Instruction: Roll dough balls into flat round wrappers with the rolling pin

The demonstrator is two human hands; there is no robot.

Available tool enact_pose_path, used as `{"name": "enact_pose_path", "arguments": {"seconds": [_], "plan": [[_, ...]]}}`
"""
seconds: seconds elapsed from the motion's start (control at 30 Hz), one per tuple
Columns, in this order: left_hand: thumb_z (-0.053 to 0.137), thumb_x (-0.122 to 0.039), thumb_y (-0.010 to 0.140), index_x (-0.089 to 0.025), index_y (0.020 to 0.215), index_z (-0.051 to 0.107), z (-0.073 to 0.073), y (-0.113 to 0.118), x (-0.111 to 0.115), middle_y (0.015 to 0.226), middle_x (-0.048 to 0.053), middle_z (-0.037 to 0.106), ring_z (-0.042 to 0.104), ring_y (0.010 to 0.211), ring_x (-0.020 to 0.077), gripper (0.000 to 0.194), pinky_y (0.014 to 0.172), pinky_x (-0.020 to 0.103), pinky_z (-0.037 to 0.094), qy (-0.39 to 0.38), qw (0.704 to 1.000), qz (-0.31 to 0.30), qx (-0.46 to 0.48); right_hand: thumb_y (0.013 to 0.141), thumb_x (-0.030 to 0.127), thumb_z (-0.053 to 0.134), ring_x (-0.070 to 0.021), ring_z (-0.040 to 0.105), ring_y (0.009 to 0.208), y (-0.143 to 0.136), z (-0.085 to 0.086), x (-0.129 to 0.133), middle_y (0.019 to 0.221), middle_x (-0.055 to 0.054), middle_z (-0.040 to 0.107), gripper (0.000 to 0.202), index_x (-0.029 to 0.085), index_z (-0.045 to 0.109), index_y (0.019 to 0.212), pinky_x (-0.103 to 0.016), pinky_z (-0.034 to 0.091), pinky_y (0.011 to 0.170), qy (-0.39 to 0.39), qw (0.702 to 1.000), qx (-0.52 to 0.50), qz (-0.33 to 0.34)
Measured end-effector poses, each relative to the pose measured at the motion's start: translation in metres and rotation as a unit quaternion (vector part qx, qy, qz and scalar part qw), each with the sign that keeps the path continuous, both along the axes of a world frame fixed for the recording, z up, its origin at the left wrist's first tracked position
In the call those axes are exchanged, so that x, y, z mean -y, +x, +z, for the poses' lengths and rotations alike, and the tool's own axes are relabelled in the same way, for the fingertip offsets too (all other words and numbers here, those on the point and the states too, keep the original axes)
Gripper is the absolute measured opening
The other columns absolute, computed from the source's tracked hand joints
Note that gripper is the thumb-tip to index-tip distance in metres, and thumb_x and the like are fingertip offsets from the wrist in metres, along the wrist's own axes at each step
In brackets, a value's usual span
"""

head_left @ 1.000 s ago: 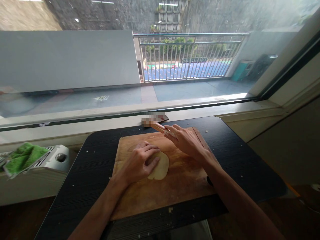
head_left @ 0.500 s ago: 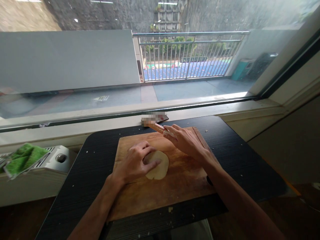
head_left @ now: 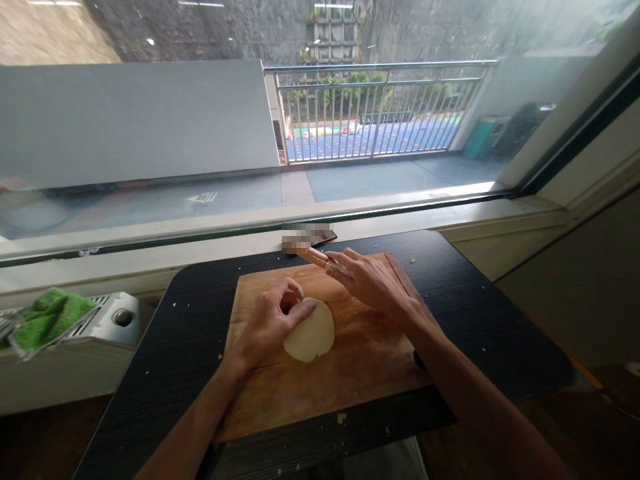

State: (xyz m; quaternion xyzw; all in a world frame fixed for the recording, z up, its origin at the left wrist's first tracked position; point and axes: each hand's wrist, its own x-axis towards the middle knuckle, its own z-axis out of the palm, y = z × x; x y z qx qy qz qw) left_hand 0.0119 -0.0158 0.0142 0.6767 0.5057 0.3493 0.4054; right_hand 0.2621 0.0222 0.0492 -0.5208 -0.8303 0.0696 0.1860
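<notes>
A flat, pale round of dough (head_left: 311, 339) lies on a wooden cutting board (head_left: 370, 363), with a small nick in its near edge. My left hand (head_left: 273, 317) pinches its upper left edge, the thumb on top and the fingers curled behind it. Towards the board's far right, my right hand (head_left: 373, 283) rests over a slim wooden rolling pin (head_left: 316, 257), its fingers along the shaft. The pin's left end sticks out past the fingertips, and its other end is hidden under the palm. Dough and pin are apart.
The board sits on a black table (head_left: 475, 320) with scattered dough crumbs. Beyond its far edge, a partly blurred flat object (head_left: 323, 236) lies by the windowsill (head_left: 240, 247). At left, a green cloth (head_left: 57, 317) lies on a white appliance (head_left: 117, 310). A large window rises ahead.
My left fingers have drawn together on the dough's edge, and the round has turned and shifted slightly left. My right hand and the rolling pin have barely moved.
</notes>
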Motion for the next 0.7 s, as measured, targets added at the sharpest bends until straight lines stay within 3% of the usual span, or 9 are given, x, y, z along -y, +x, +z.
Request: {"name": "enact_pose_path", "arguments": {"seconds": [0.07,0.2,0.27,0.37,0.47,0.53,0.63,0.7], "plan": [[0.077,-0.061,0.093,-0.022,0.104,0.062,-0.003,0.002,-0.002,0.083,0.001,0.074,0.069,0.073,0.0182,0.044,0.061,0.026,0.050,-0.037,0.998,0.024,0.054,0.114,0.044,0.054,-0.0153,0.062,0.076,0.000,0.000,0.000,0.115,-0.009,0.078,0.035,0.024,0.072,0.137,-0.030,0.034,0.067,-0.005,1.000,-0.005,-0.001],[0.076,-0.061,0.094,-0.021,0.114,0.064,-0.003,0.003,-0.004,0.099,0.008,0.082,0.078,0.089,0.0242,0.046,0.071,0.031,0.060,-0.064,0.992,0.006,0.108,0.114,0.044,0.055,-0.0168,0.066,0.080,0.000,0.000,0.000,0.119,-0.010,0.078,0.035,0.024,0.070,0.139,-0.030,0.037,0.068,-0.004,1.000,-0.011,-0.009],[0.074,-0.056,0.096,-0.020,0.116,0.068,0.000,0.004,-0.003,0.108,0.010,0.082,0.079,0.097,0.0248,0.042,0.077,0.033,0.062,-0.035,0.995,0.007,0.094,0.115,0.045,0.054,-0.0171,0.067,0.079,0.000,0.000,0.000,0.119,-0.010,0.078,0.037,0.024,0.070,0.141,-0.030,0.037,0.068,-0.001,1.000,-0.013,-0.016],[0.070,-0.047,0.099,-0.021,0.107,0.074,0.004,0.005,0.000,0.097,0.005,0.081,0.075,0.084,0.0207,0.028,0.073,0.031,0.058,0.044,0.999,0.026,-0.011,0.114,0.046,0.054,-0.0173,0.068,0.080,0.000,0.000,0.000,0.119,-0.010,0.078,0.038,0.025,0.071,0.141,-0.030,0.038,0.068,0.002,1.000,-0.022,-0.016],[0.063,-0.044,0.101,-0.021,0.086,0.074,0.008,0.003,0.003,0.075,0.001,0.073,0.063,0.066,0.0169,0.029,0.065,0.030,0.048,0.111,0.984,0.090,-0.105,0.113,0.047,0.057,-0.0166,0.067,0.080,-0.001,-0.001,0.000,0.118,-0.009,0.078,0.038,0.025,0.073,0.139,-0.029,0.039,0.069,0.002,0.999,-0.031,0.004],[0.057,-0.044,0.104,-0.022,0.079,0.069,0.009,0.000,0.002,0.068,-0.001,0.067,0.058,0.063,0.0161,0.036,0.062,0.030,0.045,0.137,0.972,0.161,-0.100,0.111,0.047,0.060,-0.0161,0.066,0.081,-0.002,-0.001,0.001,0.117,-0.009,0.077,0.037,0.025,0.075,0.138,-0.029,0.040,0.071,0.000,0.999,-0.036,0.036],[0.054,-0.043,0.105,-0.023,0.080,0.065,0.008,-0.008,-0.003,0.074,0.000,0.066,0.059,0.070,0.0178,0.034,0.069,0.031,0.048,0.205,0.941,0.258,-0.085,0.110,0.044,0.065,-0.0165,0.067,0.088,-0.004,-0.002,0.005,0.117,-0.007,0.078,0.033,0.027,0.076,0.136,-0.029,0.042,0.075,-0.004,0.994,-0.041,0.099],[0.056,-0.041,0.103,-0.023,0.084,0.065,0.006,-0.012,-0.007,0.084,0.003,0.068,0.063,0.083,0.0210,0.028,0.080,0.034,0.052,0.250,0.923,0.274,-0.101,0.109,0.042,0.066,-0.0168,0.068,0.092,-0.007,-0.001,0.007,0.118,-0.007,0.078,0.031,0.027,0.078,0.133,-0.029,0.042,0.078,-0.006,0.990,-0.043,0.132]]}}
